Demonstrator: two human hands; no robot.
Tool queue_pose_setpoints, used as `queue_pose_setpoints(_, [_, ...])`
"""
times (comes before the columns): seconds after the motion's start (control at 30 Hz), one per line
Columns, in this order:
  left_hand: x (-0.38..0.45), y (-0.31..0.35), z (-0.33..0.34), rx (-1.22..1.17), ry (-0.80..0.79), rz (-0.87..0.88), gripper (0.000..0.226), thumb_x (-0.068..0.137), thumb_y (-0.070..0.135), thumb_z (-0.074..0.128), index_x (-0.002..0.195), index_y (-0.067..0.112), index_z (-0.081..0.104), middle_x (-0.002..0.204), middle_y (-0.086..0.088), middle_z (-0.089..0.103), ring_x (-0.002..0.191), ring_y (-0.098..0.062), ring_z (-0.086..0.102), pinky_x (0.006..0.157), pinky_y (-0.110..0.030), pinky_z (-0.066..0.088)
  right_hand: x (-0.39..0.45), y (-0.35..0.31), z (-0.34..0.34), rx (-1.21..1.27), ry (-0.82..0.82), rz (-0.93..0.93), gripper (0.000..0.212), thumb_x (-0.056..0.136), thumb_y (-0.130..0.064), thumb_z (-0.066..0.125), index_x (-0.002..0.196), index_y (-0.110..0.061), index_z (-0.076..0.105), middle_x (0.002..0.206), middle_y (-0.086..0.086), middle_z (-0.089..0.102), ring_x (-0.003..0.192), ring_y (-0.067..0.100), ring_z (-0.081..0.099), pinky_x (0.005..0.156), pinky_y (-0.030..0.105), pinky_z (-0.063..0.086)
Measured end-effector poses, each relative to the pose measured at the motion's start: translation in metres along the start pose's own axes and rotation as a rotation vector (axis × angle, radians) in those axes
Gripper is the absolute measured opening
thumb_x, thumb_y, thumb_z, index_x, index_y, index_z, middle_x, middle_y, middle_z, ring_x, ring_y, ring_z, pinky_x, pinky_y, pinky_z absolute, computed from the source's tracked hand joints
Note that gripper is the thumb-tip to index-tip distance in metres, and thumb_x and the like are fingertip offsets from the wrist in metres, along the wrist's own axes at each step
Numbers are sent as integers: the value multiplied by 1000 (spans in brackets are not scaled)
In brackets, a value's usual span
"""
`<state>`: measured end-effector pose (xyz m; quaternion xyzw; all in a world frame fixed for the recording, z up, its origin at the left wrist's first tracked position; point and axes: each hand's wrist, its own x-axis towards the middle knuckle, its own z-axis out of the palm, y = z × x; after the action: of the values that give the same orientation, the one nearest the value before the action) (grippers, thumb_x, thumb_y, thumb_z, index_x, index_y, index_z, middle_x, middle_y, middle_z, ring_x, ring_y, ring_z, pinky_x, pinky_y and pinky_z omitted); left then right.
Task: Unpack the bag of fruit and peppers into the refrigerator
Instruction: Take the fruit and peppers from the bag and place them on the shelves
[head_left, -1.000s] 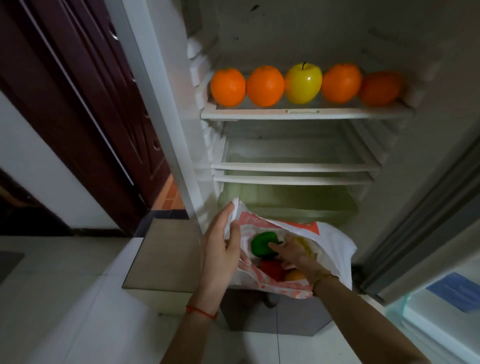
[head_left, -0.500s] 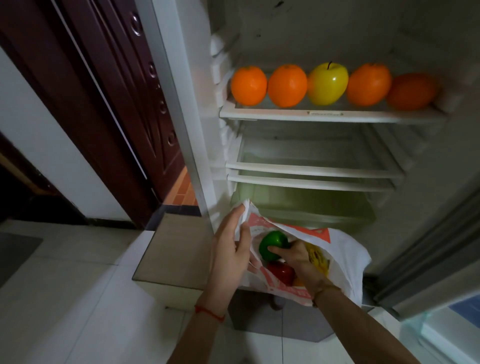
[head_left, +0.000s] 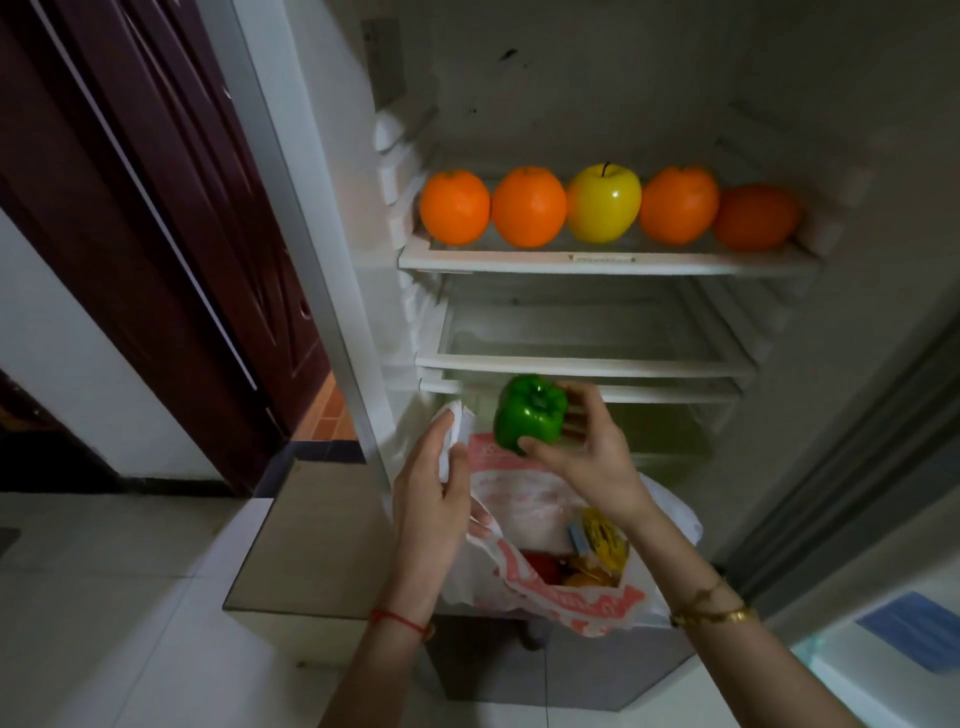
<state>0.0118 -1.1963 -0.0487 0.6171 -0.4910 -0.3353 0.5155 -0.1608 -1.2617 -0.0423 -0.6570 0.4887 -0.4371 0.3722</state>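
My right hand (head_left: 587, 457) holds a glossy green bell pepper (head_left: 530, 413) in the air above the bag, level with the lower fridge shelves. My left hand (head_left: 434, 499) grips the left rim of the white and red plastic bag (head_left: 545, 587), holding it open. Inside the bag I see a red item (head_left: 543, 566), an orange fruit (head_left: 589, 577) and a yellow packet (head_left: 602, 535). The open refrigerator has a top shelf (head_left: 602, 260) carrying several oranges, such as the leftmost one (head_left: 454, 207), and one yellow apple (head_left: 603, 202).
Two bare glass shelves (head_left: 582, 364) lie under the fruit shelf, with a crisper space behind the pepper. A dark wooden door (head_left: 156, 208) stands at the left. The fridge door (head_left: 883, 519) hangs open at the right. White floor tiles lie below.
My right hand has lifted the green pepper out of the bag and up toward the shelves. My left hand still holds the bag's rim. The camera view has tilted upward.
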Motion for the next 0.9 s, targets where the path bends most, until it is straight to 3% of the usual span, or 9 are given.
queue_pose_setpoints(0.07, [0,3,0,-1,-8,-11,46,104,16,45,147,32,39,127,-37,58,42,-13,63,44,-22,54,19,-15,-1,13,52,-47,67,71,-25,85,126,-26,46,123,-10,55,108,6,58,88,24,52])
queue_pose_setpoints(0.13, [1,4,-1,-13,-2,-18,46,104,17,45,144,38,41,125,-38,59,44,-16,65,45,-24,55,41,-27,1,36,99,-78,68,73,-24,84,129,-22,45,126,-5,54,109,8,58,87,22,52])
queue_pose_setpoints(0.27, [3,2,1,-5,21,-11,48,102,28,47,128,67,41,122,-33,63,81,-37,73,67,-41,63,89,-31,17,5,155,-74,71,73,-21,84,130,-12,44,129,5,53,110,15,55,89,28,53])
queue_pose_setpoints(0.33, [3,2,1,15,38,-9,44,95,44,47,123,76,36,125,-26,64,103,-44,69,83,-51,60,112,-29,27,-22,160,-58,71,71,-22,85,128,-10,44,128,9,54,111,20,56,93,35,53])
queue_pose_setpoints(0.4, [4,1,2,28,46,-18,45,84,59,41,124,79,31,128,-18,65,111,-46,64,91,-58,56,131,-28,38,-42,159,-48,69,71,-21,85,126,-8,46,127,11,55,113,23,57,94,35,52])
queue_pose_setpoints(0.53, [7,1,2,48,34,-26,40,82,65,40,118,82,32,126,-12,67,110,-45,65,90,-60,55,155,-30,50,-72,132,-44,65,74,-18,83,128,-3,50,126,12,58,113,22,57,87,21,44])
queue_pose_setpoints(0.67, [8,5,1,36,28,5,47,99,39,46,116,82,34,133,-7,63,110,-44,66,88,-58,57,166,-26,56,-95,104,-65,66,74,-21,83,130,-6,51,127,12,59,114,24,59,90,25,48])
queue_pose_setpoints(0.8, [8,5,3,-1,20,-25,46,103,29,46,120,71,37,122,-18,66,77,-37,73,63,-40,63,163,-20,56,-113,67,-24,71,76,-25,82,134,-6,46,130,11,57,115,23,57,91,25,47])
queue_pose_setpoints(0.9, [8,6,2,-9,34,-15,49,102,29,46,118,74,35,120,-19,67,87,-37,73,69,-43,64,157,-18,52,-122,58,7,76,75,-27,83,136,-6,43,130,10,57,114,22,57,89,26,48])
